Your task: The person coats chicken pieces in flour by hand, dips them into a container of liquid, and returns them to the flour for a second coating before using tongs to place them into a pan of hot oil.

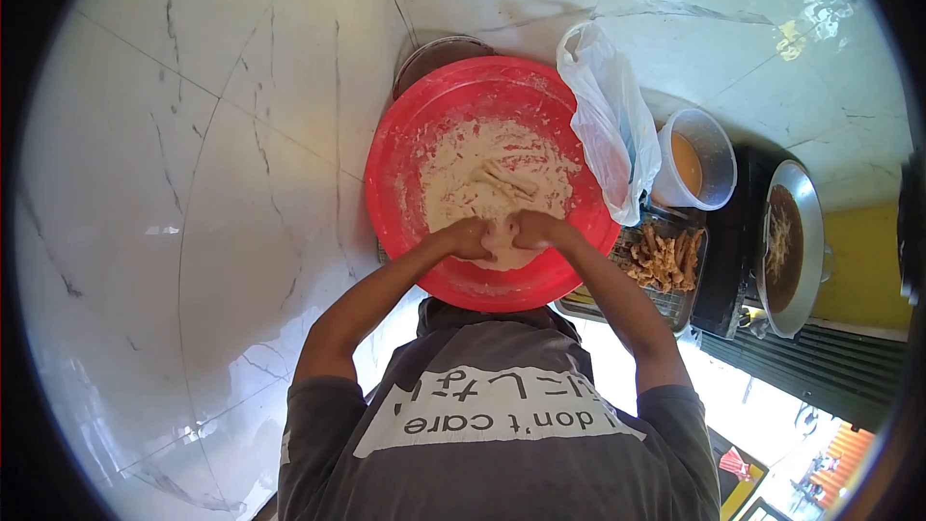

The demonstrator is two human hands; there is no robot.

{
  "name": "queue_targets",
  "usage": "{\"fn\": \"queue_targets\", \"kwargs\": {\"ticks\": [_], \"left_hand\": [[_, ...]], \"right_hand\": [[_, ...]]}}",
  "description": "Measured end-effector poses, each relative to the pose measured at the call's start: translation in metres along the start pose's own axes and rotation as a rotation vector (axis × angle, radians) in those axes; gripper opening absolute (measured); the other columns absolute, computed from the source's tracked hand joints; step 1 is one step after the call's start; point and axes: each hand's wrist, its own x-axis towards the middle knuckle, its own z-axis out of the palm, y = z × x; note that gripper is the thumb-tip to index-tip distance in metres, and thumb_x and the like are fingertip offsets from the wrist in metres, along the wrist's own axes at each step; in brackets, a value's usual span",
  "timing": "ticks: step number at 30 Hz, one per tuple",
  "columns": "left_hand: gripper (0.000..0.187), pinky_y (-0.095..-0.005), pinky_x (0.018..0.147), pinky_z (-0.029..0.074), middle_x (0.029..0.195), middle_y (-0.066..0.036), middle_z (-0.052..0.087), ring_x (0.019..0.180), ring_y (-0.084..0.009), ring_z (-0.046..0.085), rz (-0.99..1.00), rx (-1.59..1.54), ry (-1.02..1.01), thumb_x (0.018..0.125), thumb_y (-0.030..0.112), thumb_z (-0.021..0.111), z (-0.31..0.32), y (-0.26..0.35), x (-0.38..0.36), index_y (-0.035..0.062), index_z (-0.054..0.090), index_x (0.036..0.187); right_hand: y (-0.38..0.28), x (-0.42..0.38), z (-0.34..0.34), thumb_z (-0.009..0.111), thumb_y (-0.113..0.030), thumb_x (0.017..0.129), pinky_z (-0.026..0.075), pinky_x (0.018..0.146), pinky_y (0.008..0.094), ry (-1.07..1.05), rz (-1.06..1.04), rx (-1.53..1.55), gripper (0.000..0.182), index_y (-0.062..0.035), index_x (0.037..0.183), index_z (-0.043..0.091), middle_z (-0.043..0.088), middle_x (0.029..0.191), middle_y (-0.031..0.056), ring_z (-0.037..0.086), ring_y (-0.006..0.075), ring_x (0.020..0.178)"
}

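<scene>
A wide red basin [395, 164] holds pale flour [453, 174] spread over its bottom. Several flour-coated pieces [504, 178] lie near the middle of the flour. My left hand [470, 238] and my right hand [535, 230] are side by side in the flour toward the near side of the basin. The fingers of both hands curl inward and are partly buried or coated. What they hold, if anything, is hidden by flour.
Right of the basin are a white plastic bag [612, 116], a tub of orange-brown liquid [719, 169], a tray of fried pieces [666, 260] and a pan of dark oil [793, 275] on a stove. A dark round rim [429, 56] shows behind the basin.
</scene>
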Motion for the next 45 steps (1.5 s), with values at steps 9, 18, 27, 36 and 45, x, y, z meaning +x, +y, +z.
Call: {"fn": "queue_targets", "kwargs": {"ticks": [9,18,27,36,45], "left_hand": [[0.058,-0.0363,0.077,0.046,0.093,-0.020,0.063,0.089,-0.0302,0.060,-0.162,-0.368,-0.504,0.065,0.038,0.073,-0.009,0.012,0.004,0.0006,0.058,0.106],[0.058,-0.0363,0.076,0.046,0.095,-0.018,0.063,0.089,-0.0299,0.060,0.004,-0.057,-0.414,0.065,0.038,0.073,0.009,0.015,0.001,0.0016,0.058,0.108],[0.050,-0.0375,0.081,0.046,0.098,-0.019,0.062,0.094,-0.0306,0.059,-0.011,0.003,-0.220,0.068,0.037,0.070,0.000,0.004,-0.001,0.0024,0.061,0.102],[0.053,-0.0374,0.081,0.045,0.097,-0.018,0.063,0.094,-0.0288,0.059,-0.093,-0.076,-0.279,0.070,0.036,0.069,-0.017,0.014,-0.004,0.0032,0.058,0.109],[0.046,-0.0366,0.077,0.046,0.093,-0.018,0.063,0.088,-0.0282,0.061,-0.069,-0.132,-0.606,0.069,0.033,0.070,-0.013,0.025,0.000,0.0034,0.060,0.103]], "right_hand": [[-0.025,-0.015,-0.012,0.057,-0.018,0.062,0.047,0.070,0.0347,-0.469,0.045,-0.056,0.037,-0.0023,0.096,0.062,0.064,0.080,0.0146,0.062,0.0248,0.082],[-0.020,-0.009,0.007,0.057,-0.017,0.062,0.048,0.063,0.0324,-0.205,-0.109,-0.178,0.032,-0.0020,0.089,0.064,0.064,0.076,0.0126,0.062,0.0245,0.069],[0.000,-0.001,0.011,0.057,-0.018,0.063,0.046,0.068,0.0351,0.077,-0.159,-0.027,0.030,-0.0002,0.086,0.064,0.064,0.077,0.0155,0.061,0.0261,0.079],[-0.010,-0.006,-0.004,0.059,-0.025,0.061,0.048,0.071,0.0353,-0.228,0.019,0.019,0.039,0.0021,0.089,0.065,0.064,0.089,0.0211,0.062,0.0310,0.082],[-0.011,-0.003,0.007,0.058,-0.016,0.065,0.047,0.066,0.0321,-0.332,0.023,-0.064,0.036,-0.0016,0.097,0.062,0.064,0.084,0.0126,0.060,0.0228,0.075]]}}
